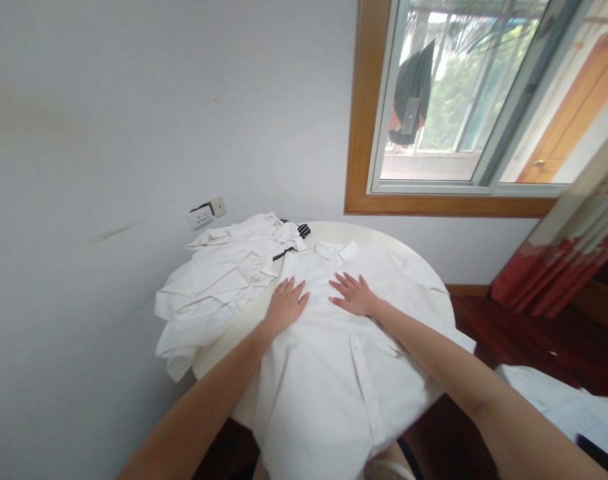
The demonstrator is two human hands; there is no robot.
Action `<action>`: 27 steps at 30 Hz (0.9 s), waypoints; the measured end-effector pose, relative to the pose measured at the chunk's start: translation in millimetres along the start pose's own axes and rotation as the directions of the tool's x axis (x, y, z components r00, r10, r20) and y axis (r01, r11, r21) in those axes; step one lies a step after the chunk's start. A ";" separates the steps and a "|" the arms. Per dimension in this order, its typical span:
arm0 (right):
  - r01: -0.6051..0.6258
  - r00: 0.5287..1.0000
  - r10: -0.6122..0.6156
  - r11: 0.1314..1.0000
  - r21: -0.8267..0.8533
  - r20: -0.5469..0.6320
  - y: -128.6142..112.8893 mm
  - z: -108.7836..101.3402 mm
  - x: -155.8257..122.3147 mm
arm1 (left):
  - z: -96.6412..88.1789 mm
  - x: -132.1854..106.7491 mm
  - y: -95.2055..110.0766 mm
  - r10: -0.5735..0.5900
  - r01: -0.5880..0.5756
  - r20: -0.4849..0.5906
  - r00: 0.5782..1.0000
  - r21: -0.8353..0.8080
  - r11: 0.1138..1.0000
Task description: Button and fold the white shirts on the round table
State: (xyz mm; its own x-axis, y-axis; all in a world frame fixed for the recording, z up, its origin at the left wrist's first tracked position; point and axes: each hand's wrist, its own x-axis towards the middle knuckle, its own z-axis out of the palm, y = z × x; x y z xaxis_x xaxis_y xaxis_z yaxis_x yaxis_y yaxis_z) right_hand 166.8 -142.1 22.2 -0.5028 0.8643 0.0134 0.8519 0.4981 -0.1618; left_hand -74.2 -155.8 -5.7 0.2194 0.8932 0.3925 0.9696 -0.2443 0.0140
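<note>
A white shirt (pixel 329 373) lies spread over a round white table (pixel 384 235), its collar (pixel 337 251) toward the wall and its lower part hanging over the near edge. My left hand (pixel 287 304) rests flat on the shirt's left side, fingers apart. On the upper right part lies my right hand (pixel 353 295), also flat with its fingers spread. Neither hand grips the cloth. Left of the shirt is a loose pile of white clothes (pixel 224 267), overhanging the table's left edge. A black-and-white striped piece of cloth (pixel 304 231) pokes out at the pile's far end.
Behind the table stands a pale wall (pixel 264 120) with a socket (pixel 201 217). A wood-framed window (pixel 364 204) is at the upper right, beside a red and cream curtain (pixel 544 280). White material (pixel 564 407) lies at the lower right, above a dark red floor (pixel 514 333).
</note>
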 end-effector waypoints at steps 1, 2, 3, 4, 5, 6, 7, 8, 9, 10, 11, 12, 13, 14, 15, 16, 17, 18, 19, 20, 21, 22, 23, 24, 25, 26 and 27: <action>0.008 1.000 -0.008 1.000 0.002 -0.001 1.3 -0.4 -1.5 | -3.6 -2.8 -0.9 0.021 -0.021 -0.003 1.000 -0.004 1.000; 0.017 1.000 -0.017 1.000 0.002 -0.003 2.8 -0.7 -2.9 | -7.5 -5.8 -1.3 0.045 -0.045 -0.003 0.999 -0.012 0.999; 0.025 1.000 -0.025 1.000 0.001 -0.005 4.3 -0.9 -4.2 | -11.3 -9.1 -1.5 0.073 -0.073 0.002 0.997 -0.024 0.997; 0.035 0.999 -0.035 0.999 0.000 -0.008 5.9 -1.0 -5.3 | -14.8 -12.7 -1.7 0.105 -0.104 0.012 0.994 -0.040 0.994; 0.045 0.999 -0.045 0.999 0.000 -0.011 7.3 -1.0 -6.2 | -17.7 -16.4 -2.0 0.138 -0.137 0.024 0.990 -0.058 0.989; 0.054 0.998 -0.054 0.999 0.000 -0.013 8.5 -1.1 -7.0 | -20.0 -20.0 -2.4 0.169 -0.166 0.039 0.985 -0.075 0.983; 0.061 0.998 -0.061 0.998 0.000 -0.013 9.5 -1.2 -7.5 | -21.7 -23.0 -3.0 0.191 -0.186 0.052 0.980 -0.087 0.979; 0.065 0.998 -0.065 0.998 0.001 -0.013 10.1 -1.4 -8.0 | -22.9 -25.2 -3.6 0.203 -0.197 0.060 0.977 -0.096 0.976; 0.065 0.998 -0.065 0.998 0.001 -0.011 10.4 -1.7 -8.2 | -23.8 -26.6 -4.0 0.206 -0.199 0.068 0.976 -0.100 0.975; 0.062 0.998 -0.062 0.998 0.001 -0.006 10.5 -1.8 -8.4 | -24.6 -27.4 -4.0 0.201 -0.193 0.076 0.977 -0.100 0.976; 0.056 0.998 -0.056 0.998 0.002 -0.003 10.3 -1.9 -8.5 | -25.5 -27.9 -3.4 0.190 -0.182 0.083 0.978 -0.098 0.978; 0.053 0.999 -0.053 0.999 0.003 -0.002 10.2 -1.8 -8.4 | -26.8 -28.7 -2.2 0.180 -0.172 0.088 0.980 -0.094 0.981; 0.050 0.999 -0.050 0.999 0.004 -0.002 10.0 -1.5 -8.2 | -28.5 -30.3 -0.5 0.175 -0.167 0.085 0.981 -0.089 0.982; 0.048 0.999 -0.048 0.999 0.005 -0.004 9.9 -1.0 -7.9 | -30.6 -33.1 1.6 0.175 -0.169 0.076 0.982 -0.082 0.982; 0.047 0.999 -0.047 0.999 0.005 -0.004 10.0 -0.4 -7.6 | -32.9 -37.5 3.9 0.178 -0.173 0.060 0.982 -0.074 0.982; 0.045 0.999 -0.045 0.999 0.004 -0.005 10.3 0.2 -7.2 | -35.2 -43.3 5.9 0.182 -0.179 0.045 0.982 -0.067 0.982; 0.043 0.999 -0.043 0.999 0.003 -0.005 10.6 0.7 -6.8 | -37.3 -50.3 7.4 0.191 -0.189 0.036 0.981 -0.062 0.980; 0.042 0.999 -0.042 0.999 0.003 -0.004 10.9 0.9 -6.5 | -39.1 -57.9 8.1 0.204 -0.202 0.039 0.978 -0.061 0.978; 0.043 0.999 -0.043 0.999 0.004 -0.003 11.2 0.9 -6.4 | -40.4 -65.3 7.6 0.222 -0.219 0.050 0.974 -0.063 0.974; 0.045 0.999 -0.045 0.999 0.007 -0.003 11.3 0.6 -6.5 | -41.3 -71.9 6.0 0.245 -0.241 0.063 0.967 -0.068 0.968; 0.048 0.999 -0.048 0.999 0.009 -0.001 11.3 -0.1 -6.8 | -41.8 -77.2 3.3 0.271 -0.265 0.074 0.960 -0.075 0.961; 0.048 0.999 -0.048 0.999 0.011 0.001 11.2 -1.0 -7.3 | -42.2 -81.0 -0.5 0.299 -0.292 0.082 0.951 -0.082 0.953; 0.048 0.999 -0.049 0.999 0.011 0.004 11.0 -2.0 -8.1 | -42.4 -83.4 -4.8 0.325 -0.318 0.087 0.942 -0.089 0.944; 0.048 0.999 -0.048 0.999 0.010 0.008 10.7 -3.0 -9.2 | -42.7 -84.5 -9.4 0.348 -0.339 0.094 0.933 -0.096 0.936; 0.049 0.999 -0.049 0.999 0.008 0.011 10.5 -3.8 -10.4 | -43.2 -84.9 -13.8 0.369 -0.358 0.107 0.923 -0.102 0.928; 0.052 0.999 -0.052 0.999 0.004 0.014 10.3 -4.3 -11.7 | -44.0 -84.9 -17.7 0.386 -0.374 0.126 0.914 -0.110 0.921; 0.057 0.998 -0.057 0.998 0.001 0.014 10.1 -4.4 -13.1 | -45.5 -84.6 -20.6 0.398 -0.383 0.146 0.906 -0.118 0.916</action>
State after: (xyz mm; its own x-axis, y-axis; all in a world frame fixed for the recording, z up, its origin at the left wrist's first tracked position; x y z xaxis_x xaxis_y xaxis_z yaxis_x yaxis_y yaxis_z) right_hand 182.7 -148.0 24.7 -0.5525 0.8334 0.0092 0.8216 0.5465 -0.1620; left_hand -117.6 -243.6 2.7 0.6004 0.7668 0.2269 0.7912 -0.6108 -0.0293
